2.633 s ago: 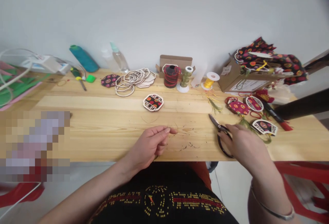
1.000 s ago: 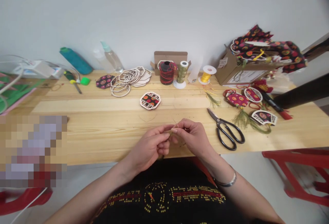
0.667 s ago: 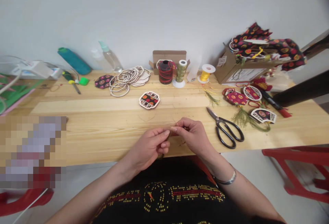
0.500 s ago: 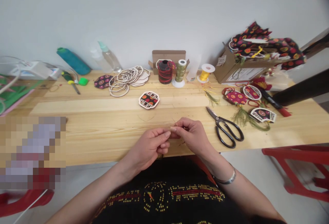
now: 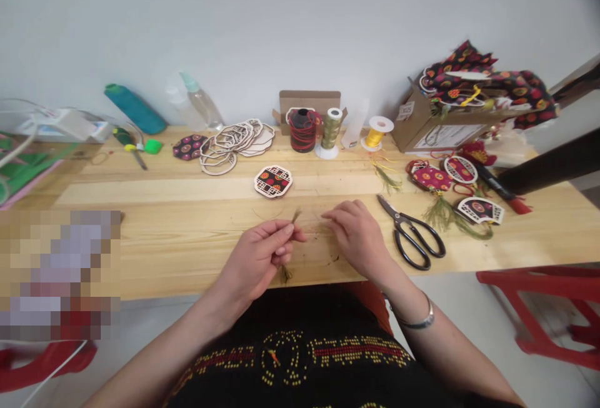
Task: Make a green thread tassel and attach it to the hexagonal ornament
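Near the table's front edge, my left hand [image 5: 262, 252] pinches a small bundle of olive thread [image 5: 297, 214], whose tips rise above the thumb; more strands hang below the fingers. To its right, apart from it, my right hand [image 5: 359, 236] has its fingertips pressed together, and whatever they hold is too fine to make out. Black-handled scissors [image 5: 410, 233] lie right of that hand. An octagonal ornament [image 5: 273, 182] with a pale wooden frame and patterned fabric lies beyond my hands.
Wooden frames [image 5: 239, 139], a red thread spool [image 5: 302, 131], an olive spool [image 5: 330, 130] and a yellow spool [image 5: 375, 134] stand or lie at the back. Finished ornaments [image 5: 431, 177] and a cardboard box [image 5: 440, 127] are on the right. Red stools flank the table.
My hands have come apart, the right one shifting right and slightly forward. The thread bundle's tips now show above my left hand, with strands visible beneath it.
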The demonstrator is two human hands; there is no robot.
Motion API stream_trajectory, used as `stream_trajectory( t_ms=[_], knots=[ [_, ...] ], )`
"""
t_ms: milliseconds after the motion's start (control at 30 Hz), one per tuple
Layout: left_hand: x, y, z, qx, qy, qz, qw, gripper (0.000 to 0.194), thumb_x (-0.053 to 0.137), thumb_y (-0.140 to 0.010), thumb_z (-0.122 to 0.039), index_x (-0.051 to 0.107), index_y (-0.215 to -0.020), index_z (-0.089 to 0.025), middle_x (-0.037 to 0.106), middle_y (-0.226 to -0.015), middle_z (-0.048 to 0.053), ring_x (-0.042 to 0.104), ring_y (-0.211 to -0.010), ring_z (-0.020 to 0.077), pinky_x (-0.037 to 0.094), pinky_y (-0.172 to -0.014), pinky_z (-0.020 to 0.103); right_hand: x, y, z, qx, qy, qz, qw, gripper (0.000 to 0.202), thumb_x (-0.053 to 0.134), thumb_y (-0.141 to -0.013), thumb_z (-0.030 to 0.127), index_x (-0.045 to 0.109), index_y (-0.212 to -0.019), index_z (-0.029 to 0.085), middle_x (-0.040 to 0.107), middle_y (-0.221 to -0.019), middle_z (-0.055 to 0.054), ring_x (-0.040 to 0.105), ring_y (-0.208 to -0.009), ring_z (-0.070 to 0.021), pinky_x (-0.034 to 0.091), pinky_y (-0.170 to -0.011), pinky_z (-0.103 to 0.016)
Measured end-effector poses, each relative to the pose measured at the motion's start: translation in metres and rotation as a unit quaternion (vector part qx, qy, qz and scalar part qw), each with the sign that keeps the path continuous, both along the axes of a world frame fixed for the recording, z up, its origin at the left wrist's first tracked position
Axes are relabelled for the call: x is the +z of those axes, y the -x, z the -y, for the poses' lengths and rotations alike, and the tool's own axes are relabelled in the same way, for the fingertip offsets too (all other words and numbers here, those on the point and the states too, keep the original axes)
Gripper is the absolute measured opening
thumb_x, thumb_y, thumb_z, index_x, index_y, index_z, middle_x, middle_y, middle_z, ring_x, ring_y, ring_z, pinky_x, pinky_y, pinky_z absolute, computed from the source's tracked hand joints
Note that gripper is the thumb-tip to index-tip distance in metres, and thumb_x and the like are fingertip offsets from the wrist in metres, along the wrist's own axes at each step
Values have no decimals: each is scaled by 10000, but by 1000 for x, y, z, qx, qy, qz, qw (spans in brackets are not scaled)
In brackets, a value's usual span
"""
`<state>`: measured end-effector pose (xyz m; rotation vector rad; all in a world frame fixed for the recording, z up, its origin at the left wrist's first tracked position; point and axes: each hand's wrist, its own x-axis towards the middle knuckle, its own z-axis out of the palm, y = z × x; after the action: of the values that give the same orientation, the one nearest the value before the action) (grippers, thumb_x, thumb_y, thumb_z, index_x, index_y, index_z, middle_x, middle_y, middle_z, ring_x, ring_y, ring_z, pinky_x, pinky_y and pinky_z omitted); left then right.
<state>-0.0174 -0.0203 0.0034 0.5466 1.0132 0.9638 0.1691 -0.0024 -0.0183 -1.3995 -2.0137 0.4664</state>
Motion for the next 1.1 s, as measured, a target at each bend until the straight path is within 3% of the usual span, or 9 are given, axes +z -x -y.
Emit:
stream_trajectory(
  t_ms=[167,333,433,500,633,700,833,967,1100],
  knots=[
    [3,1,-4,48,-5,10,999,140,755,-650,-186,695,-718,-80,650,-667,58,370,-462,4,276,-422,122,-3,1,3,130,-51,175,975,71,609,-845,186,674,-819,187,631,-859,-57,466,-858,-218,377,-714,-334],
    [3,1,-4,63,-6,15,998,129,752,-644,-179,697,-702,-77,653,-676,65,373,-463,5,295,-421,122,-3,7,4,172,-106,275,940,69,607,-839,155,615,-771,159,622,-832,-63,451,-867,-238,335,-688,-360],
    [0,1,-3,70,-11,15,997,127,748,-647,-183,696,-697,-80,650,-684,62,375,-465,4,294,-422,124,-5,8,4,176,-111,275,939,93,574,-847,125,606,-763,149,620,-805,-70,457,-834,-236,342,-670,-359],
    [-2,1,-3,73,-12,12,997,132,750,-648,-190,696,-700,-82,648,-687,61,378,-467,6,292,-423,127,-7,8,4,149,-91,222,959,129,544,-855,108,607,-748,147,619,-782,-75,463,-811,-228,365,-676,-349],
    [-4,0,-5,77,-16,5,997,141,755,-656,-200,693,-706,-84,645,-705,61,394,-479,13,298,-429,137,-7,8,4,45,25,-24,998,146,557,-826,102,598,-698,160,605,-714,-45,502,-765,-186,412,-699,-300],
    [-5,-1,-5,83,-20,4,996,140,758,-655,-197,693,-712,-86,651,-723,63,398,-484,15,300,-433,142,-3,9,4,-8,97,-133,986,122,579,-800,143,597,-682,170,589,-677,-21,514,-706,-165,411,-659,-282],
    [-5,-4,-7,88,-29,4,996,140,755,-664,-206,699,-723,-91,670,-743,78,397,-487,19,290,-434,149,6,15,5,-66,237,-280,928,146,596,-764,275,607,-663,169,548,-582,15,462,-552,-123,363,-543,-251],
    [-5,-10,-8,76,-35,0,997,140,747,-677,-224,708,-723,-97,690,-778,93,393,-493,26,285,-432,163,9,25,7,-95,260,-355,893,203,623,-729,349,610,-660,159,529,-552,28,419,-516,-100,338,-512,-235],
    [-4,-16,-9,64,-36,7,997,148,756,-662,-245,721,-716,-111,698,-802,91,386,-493,34,302,-434,180,8,32,9,-103,254,-369,888,207,632,-723,349,614,-656,154,560,-565,16,443,-526,-103,362,-518,-234]
  ],
)
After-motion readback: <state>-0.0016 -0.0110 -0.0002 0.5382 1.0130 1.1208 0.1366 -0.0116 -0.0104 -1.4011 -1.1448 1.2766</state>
